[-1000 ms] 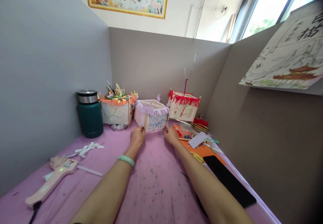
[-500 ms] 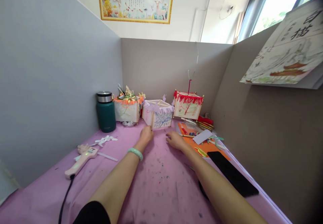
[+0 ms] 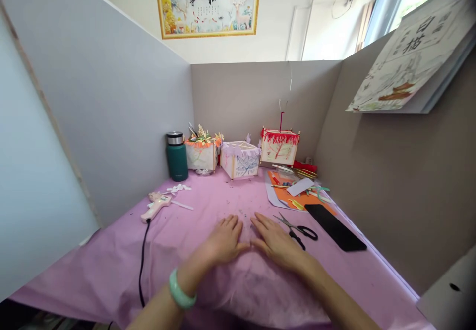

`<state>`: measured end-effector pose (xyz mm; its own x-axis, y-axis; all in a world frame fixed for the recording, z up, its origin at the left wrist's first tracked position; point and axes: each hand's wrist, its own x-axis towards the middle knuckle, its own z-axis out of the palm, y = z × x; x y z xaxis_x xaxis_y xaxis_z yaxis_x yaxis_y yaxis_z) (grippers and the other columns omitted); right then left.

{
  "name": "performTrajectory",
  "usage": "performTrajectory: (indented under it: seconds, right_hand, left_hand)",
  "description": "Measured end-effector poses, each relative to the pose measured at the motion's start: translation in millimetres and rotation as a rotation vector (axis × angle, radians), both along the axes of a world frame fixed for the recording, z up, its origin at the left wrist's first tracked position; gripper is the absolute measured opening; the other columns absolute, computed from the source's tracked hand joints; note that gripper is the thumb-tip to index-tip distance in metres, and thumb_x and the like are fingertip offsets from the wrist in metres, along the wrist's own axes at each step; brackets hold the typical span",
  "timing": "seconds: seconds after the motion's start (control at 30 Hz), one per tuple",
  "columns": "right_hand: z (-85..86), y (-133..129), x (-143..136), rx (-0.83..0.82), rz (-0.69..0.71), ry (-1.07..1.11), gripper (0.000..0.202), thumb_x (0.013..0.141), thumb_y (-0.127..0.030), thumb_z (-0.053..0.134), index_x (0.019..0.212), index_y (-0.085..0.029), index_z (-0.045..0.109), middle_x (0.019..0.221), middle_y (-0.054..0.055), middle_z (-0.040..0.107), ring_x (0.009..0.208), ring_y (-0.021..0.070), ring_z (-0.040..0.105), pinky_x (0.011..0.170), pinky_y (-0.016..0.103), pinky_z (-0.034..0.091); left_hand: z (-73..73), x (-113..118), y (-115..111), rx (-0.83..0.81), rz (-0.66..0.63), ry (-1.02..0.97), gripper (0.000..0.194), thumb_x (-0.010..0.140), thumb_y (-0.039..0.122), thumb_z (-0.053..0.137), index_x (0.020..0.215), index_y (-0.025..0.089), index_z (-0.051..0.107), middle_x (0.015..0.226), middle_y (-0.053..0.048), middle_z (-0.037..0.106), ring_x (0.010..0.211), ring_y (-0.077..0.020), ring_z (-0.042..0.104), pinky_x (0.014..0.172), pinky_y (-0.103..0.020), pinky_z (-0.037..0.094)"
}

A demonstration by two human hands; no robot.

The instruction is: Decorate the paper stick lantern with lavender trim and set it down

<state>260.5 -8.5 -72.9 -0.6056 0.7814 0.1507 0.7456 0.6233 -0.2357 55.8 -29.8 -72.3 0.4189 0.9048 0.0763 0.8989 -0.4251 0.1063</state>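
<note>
My left hand (image 3: 225,239) rests flat on the pink tablecloth (image 3: 223,198), fingers stretched out and holding nothing. Beside it my right hand (image 3: 277,239) lies flat too, its thumb close to the left thumb. Just right of my right hand are black-handled scissors (image 3: 296,229), blades spread. Farther back stands a white paper lantern (image 3: 241,161) with a lilac fringe and a blue drawing. A lantern with an orange trim (image 3: 201,156) sits to its left. To its right stands a lantern with a red fringe (image 3: 278,149).
A glue gun (image 3: 156,206) with a black cord and white scraps (image 3: 178,189) lie at left. Behind them stands a green thermos (image 3: 177,157). Orange paper (image 3: 282,193) with craft bits and a black phone-like slab (image 3: 336,227) lie at right. Grey partitions (image 3: 260,97) enclose the table.
Both hands have drawn back toward me; the left has left the lilac-fringed lantern, and both now lie flat. The scissors, earlier mostly hidden by my right arm, show fully. The view has shifted.
</note>
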Motion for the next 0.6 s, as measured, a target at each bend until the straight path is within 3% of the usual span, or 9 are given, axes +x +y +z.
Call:
performTrajectory:
  seconds: [0.13,0.43,0.53,0.6]
  right_hand:
    - [-15.0,-27,11,-0.033,-0.007,-0.021,0.07,0.089,-0.06,0.032,0.143,-0.015,0.033,0.151,0.013,0.022,0.139,0.0265,0.019,0.114,0.044,0.016]
    - [-21.9,-30,10,0.035,-0.037,-0.003,0.068,0.09,-0.058,0.032,0.141,-0.014,0.037,0.148,0.013,0.028,0.138,0.0254,0.025,0.113,0.044,0.018]
    - [-17.3,-30,14,0.027,-0.037,-0.028,0.067,0.09,-0.057,0.034,0.141,-0.014,0.037,0.149,0.013,0.028,0.137,0.0267,0.025,0.112,0.045,0.02]
    - [-5.9,-22,10,0.01,-0.02,-0.039,0.064,0.089,-0.055,0.039,0.138,-0.014,0.043,0.145,0.015,0.036,0.133,0.0282,0.033,0.109,0.044,0.025]
  left_hand:
    - [-14.0,-7,-26,0.058,-0.024,-0.01,0.073,0.09,0.06,0.017,0.143,0.012,0.03,0.15,-0.014,0.023,0.14,-0.0245,0.016,0.114,-0.044,0.014]
    - [-15.1,-7,-26,0.1,-0.038,-0.004,0.071,0.091,0.058,0.022,0.141,0.01,0.034,0.149,-0.014,0.027,0.138,-0.0251,0.022,0.113,-0.042,0.019]
    - [-16.6,-8,-30,0.118,-0.058,-0.015,0.068,0.091,0.056,0.023,0.141,0.01,0.033,0.149,-0.014,0.027,0.138,-0.024,0.022,0.113,-0.041,0.019]
    - [-15.7,-7,-32,0.122,-0.08,-0.02,0.067,0.092,0.055,0.023,0.141,0.01,0.032,0.148,-0.013,0.027,0.138,-0.0238,0.022,0.113,-0.041,0.019]
